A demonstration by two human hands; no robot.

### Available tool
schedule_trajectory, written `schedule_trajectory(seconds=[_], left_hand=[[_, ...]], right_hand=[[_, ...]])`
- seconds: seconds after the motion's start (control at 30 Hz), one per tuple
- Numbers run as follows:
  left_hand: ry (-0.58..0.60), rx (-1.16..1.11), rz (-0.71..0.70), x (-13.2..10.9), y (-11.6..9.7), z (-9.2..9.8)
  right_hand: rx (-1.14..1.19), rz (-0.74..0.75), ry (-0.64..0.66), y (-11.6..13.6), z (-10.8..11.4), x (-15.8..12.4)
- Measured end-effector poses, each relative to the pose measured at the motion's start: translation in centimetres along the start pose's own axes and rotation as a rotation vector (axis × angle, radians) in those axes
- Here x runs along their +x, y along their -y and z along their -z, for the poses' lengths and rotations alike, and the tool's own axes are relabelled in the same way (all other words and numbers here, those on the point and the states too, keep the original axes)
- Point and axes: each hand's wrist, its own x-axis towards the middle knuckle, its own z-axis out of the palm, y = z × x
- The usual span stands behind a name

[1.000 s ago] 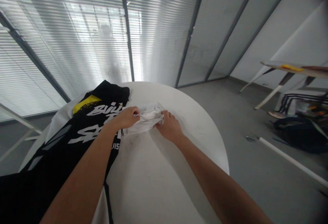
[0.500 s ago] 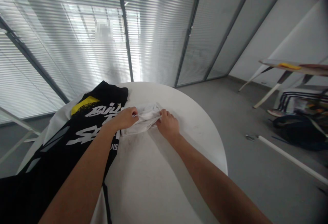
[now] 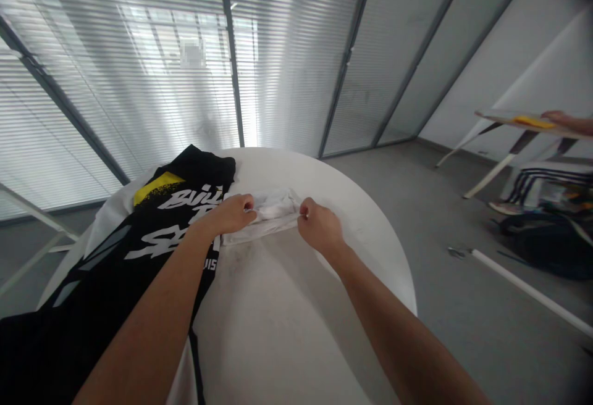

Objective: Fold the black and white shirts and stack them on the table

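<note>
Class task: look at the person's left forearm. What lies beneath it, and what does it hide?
A black garment with white lettering lies under the left forearm, spread on a white round table. The stretch of garment and lettering beneath the forearm is covered, so what is printed there cannot be seen.

A black bag point(image 3: 546, 252) and a white rod point(image 3: 532, 292) lie on the grey floor point(image 3: 463, 343)

Two hands point(image 3: 229, 215) point(image 3: 320, 228), another's hand point(image 3: 555, 118), two cloths point(image 3: 273, 212) point(image 3: 178, 232)
</note>
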Motion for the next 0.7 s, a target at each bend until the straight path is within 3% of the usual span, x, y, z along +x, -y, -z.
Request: schedule_trajectory(seconds=[0.1, 0.2, 0.3, 0.4, 0.53, 0.7], left_hand=[[0.052, 0.031, -0.019, -0.1, -0.4, -0.1], [0.139, 0.076, -0.059, -0.3, -1.1, 0.0], [0.211, 0.125, -0.059, -0.7, -1.7, 0.3], [0.254, 0.146, -0.039, -1.1, -2.2, 0.8], [0.312, 0.135, -0.042, -1.5, -2.5, 1.5], [0.415, 0.099, -0.032, -1.6, -2.4, 1.7]], right_hand=[[0.089, 0.007, -0.119, 0.1, -0.1, 0.1], [0.172, 0.176, -0.216, -0.1, -0.6, 0.1], [0.145, 0.362, -0.085, -0.1, -1.6, 0.0], [0.139, 0.359, 0.017, 0.0, -2.5, 0.1], [0.200, 0.307, -0.004, -0.3, -2.4, 0.6], [0.172, 0.455, 0.155, -0.9, -1.1, 0.6]])
